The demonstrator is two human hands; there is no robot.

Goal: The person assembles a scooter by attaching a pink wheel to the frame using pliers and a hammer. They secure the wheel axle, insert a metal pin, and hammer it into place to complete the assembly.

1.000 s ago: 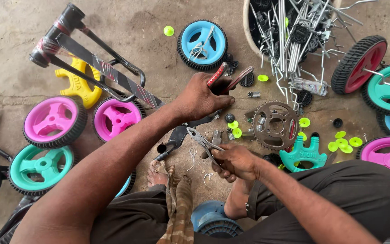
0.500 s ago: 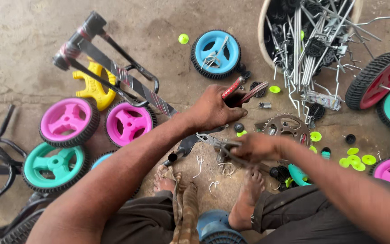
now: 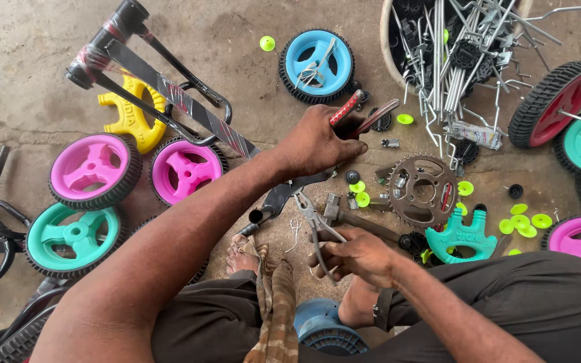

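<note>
Single head view, looking steeply down from close above the seated person's lap at the concrete floor (image 3: pixel 28 47); both forearms enter from the bottom edge, parts spread ahead. No second view.

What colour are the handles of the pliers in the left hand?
Red handles, gripped by the left hand; head view, the only one.

1. Our left hand (image 3: pixel 317 144) grips pliers (image 3: pixel 364 114) near the scene's middle.
2. Our right hand (image 3: pixel 358 255) lies nearer, holding metal clips (image 3: pixel 314 218).
3. A sprocket (image 3: pixel 421 190) lies right of the left hand.
4. A tub of rods (image 3: pixel 452 54) sits far right.
5. Wheels (image 3: pixel 95 171) lie left.
</note>
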